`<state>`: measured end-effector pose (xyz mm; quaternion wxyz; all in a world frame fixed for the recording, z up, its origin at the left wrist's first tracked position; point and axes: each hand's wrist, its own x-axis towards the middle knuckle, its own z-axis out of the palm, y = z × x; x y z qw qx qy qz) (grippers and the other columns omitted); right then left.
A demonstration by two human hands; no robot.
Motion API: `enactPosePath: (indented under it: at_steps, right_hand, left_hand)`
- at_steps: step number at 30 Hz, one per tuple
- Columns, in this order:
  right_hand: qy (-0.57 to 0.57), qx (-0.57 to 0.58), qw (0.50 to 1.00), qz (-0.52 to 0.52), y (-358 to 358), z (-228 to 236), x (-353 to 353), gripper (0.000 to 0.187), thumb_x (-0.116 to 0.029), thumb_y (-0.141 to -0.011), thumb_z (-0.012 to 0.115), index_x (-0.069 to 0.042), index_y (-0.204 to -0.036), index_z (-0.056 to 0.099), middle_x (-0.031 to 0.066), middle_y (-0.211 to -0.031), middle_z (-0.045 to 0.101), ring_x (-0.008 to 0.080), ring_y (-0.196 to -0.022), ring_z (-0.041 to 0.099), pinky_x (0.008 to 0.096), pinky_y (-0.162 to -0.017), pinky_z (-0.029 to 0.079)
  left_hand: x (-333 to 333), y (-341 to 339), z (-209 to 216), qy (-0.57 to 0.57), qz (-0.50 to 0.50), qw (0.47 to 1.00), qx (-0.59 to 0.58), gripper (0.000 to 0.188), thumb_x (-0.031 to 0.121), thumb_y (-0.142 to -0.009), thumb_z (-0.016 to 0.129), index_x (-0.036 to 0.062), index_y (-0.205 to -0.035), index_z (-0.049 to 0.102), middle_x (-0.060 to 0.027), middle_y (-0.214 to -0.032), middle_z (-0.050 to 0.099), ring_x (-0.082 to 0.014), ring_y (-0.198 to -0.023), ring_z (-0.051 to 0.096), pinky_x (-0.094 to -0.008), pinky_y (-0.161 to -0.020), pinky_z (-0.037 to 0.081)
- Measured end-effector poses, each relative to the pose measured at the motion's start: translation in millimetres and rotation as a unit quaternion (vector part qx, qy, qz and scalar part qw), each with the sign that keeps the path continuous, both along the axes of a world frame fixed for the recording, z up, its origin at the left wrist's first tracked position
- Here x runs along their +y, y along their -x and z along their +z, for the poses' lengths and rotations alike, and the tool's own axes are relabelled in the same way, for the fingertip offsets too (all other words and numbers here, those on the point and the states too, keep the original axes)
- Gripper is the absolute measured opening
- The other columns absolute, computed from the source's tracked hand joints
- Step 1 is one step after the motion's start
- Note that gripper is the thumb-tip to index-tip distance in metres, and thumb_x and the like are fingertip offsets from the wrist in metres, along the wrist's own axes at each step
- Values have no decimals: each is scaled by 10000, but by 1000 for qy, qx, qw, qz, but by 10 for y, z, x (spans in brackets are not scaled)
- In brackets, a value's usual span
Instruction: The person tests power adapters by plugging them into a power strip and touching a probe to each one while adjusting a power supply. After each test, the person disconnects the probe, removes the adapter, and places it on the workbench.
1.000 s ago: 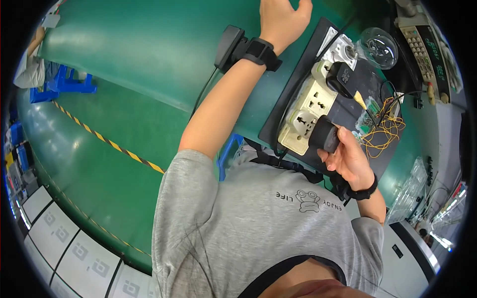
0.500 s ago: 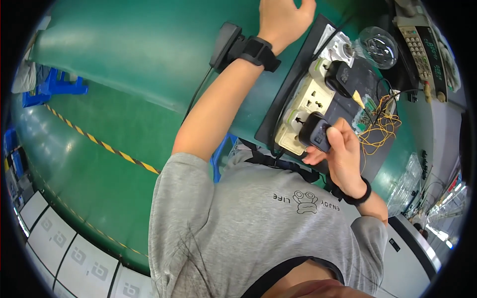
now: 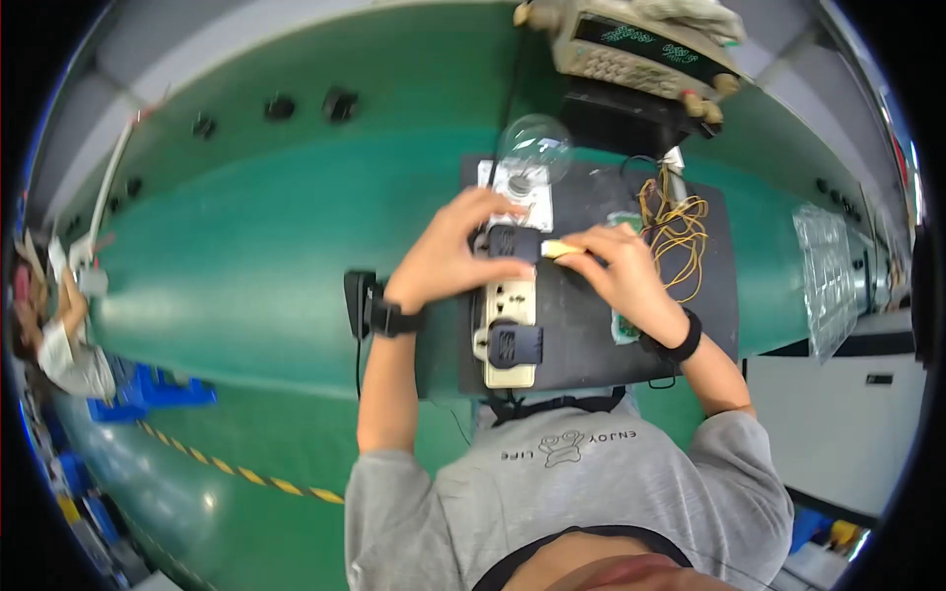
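Observation:
On a cream power strip [image 3: 496,376] sit two black power adapters: a far one [image 3: 514,242] and a near one [image 3: 516,347]. My left hand [image 3: 440,258] reaches around the far adapter from the left. Its thumb lies along the adapter's near edge and its fingers are spread past the far edge, with a small gap there. My right hand [image 3: 623,274] pinches a small yellow plug [image 3: 560,249] with a pale end. That end is at the adapter's right side; whether it is inserted, I cannot tell.
A dark mat [image 3: 586,340] lies beneath the strip. Beyond the hands stands a clear glass bulb [image 3: 535,148] on a white base. Yellow wires [image 3: 680,236] and a green circuit board [image 3: 625,219] lie right. Behind is a bench instrument [image 3: 641,54]; plastic bags [image 3: 826,281] lie far right.
My right hand has left the near adapter and now grips the yellow plug. My left hand has come to the far adapter. The view has turned.

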<state>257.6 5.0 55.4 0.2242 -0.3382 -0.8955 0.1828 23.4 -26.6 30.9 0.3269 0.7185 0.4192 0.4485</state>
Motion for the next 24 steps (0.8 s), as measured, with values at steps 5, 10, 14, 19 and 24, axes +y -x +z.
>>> enactPosePath:
  at_steps: [5,10,14,19,24]
  right_hand:
    - [-72,58,996,7,1,81,-30,161,-146,-765,685,-30,-876,676,68,-699,615,212,-629,546,313,-675,375]
    - [-85,44,995,25,15,116,-24,163,-147,-762,687,-24,-869,675,57,-691,614,206,-622,547,311,-694,369]
    - [-99,50,993,40,-2,105,16,164,-151,-758,691,-34,-871,675,49,-696,612,201,-626,545,313,-697,367]
    - [-104,51,993,34,9,101,4,146,-141,-759,686,-44,-867,672,44,-700,612,202,-636,540,312,-698,367]
    - [-104,56,992,33,9,86,11,136,-120,-758,679,-42,-868,667,47,-692,609,200,-647,546,313,-705,366]
  left_hand:
    - [-22,-93,48,56,-24,997,45,497,171,-596,828,25,-1010,597,-83,-1014,590,-217,-971,564,-318,-869,435]
    - [-21,-85,68,75,-18,996,53,490,172,-601,826,25,-1009,597,-70,-993,602,-201,-944,576,-310,-866,435]
    - [-6,-101,83,83,-17,995,48,479,166,-605,821,25,-1005,598,-67,-989,604,-193,-946,575,-305,-870,430]
    - [3,-104,76,83,-16,995,46,473,154,-604,816,25,-1004,599,-62,-983,605,-192,-947,573,-304,-871,426]
    - [0,-120,101,94,-10,994,50,463,150,-600,815,26,-992,602,-58,-966,606,-187,-927,575,-299,-856,426]
